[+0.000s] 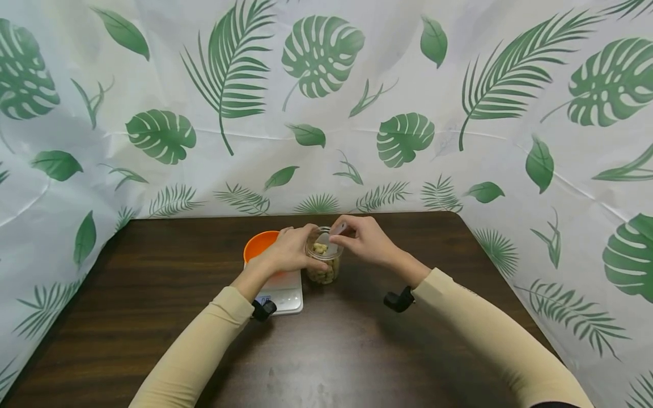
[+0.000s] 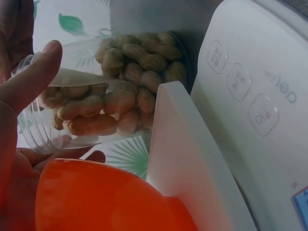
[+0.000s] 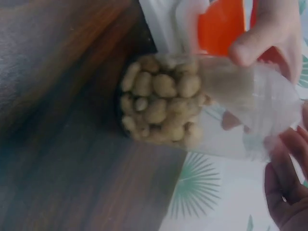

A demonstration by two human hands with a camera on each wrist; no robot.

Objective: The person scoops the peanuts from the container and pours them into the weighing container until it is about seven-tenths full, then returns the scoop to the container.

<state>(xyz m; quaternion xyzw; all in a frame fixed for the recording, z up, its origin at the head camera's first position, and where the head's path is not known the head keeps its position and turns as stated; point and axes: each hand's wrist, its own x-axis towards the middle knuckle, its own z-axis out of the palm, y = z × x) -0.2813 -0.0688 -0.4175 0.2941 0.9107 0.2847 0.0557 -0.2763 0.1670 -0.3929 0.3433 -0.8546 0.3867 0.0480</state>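
A clear plastic jar point(image 3: 216, 134) of unshelled peanuts point(image 2: 137, 57) stands upright on the table. My left hand point(image 1: 292, 250) holds it near the neck, with the thumb on one side and fingers on the other. From above, my right hand point(image 1: 371, 241) pinches the handle of a whitish, translucent scoop point(image 1: 339, 229). The scoop's blade reaches down inside the jar to the peanuts. Left of the jar, an orange bowl point(image 1: 259, 245) sits on a white kitchen scale point(image 1: 287, 299), partly hidden behind my left hand and wrist.
The dark wooden table point(image 1: 326, 351) extends around the jar and scale. A white curtain point(image 1: 336, 181) with green leaf prints hangs along the table's back edge and sides. The scale's lit display point(image 1: 265, 300) is partly covered by the left wrist camera.
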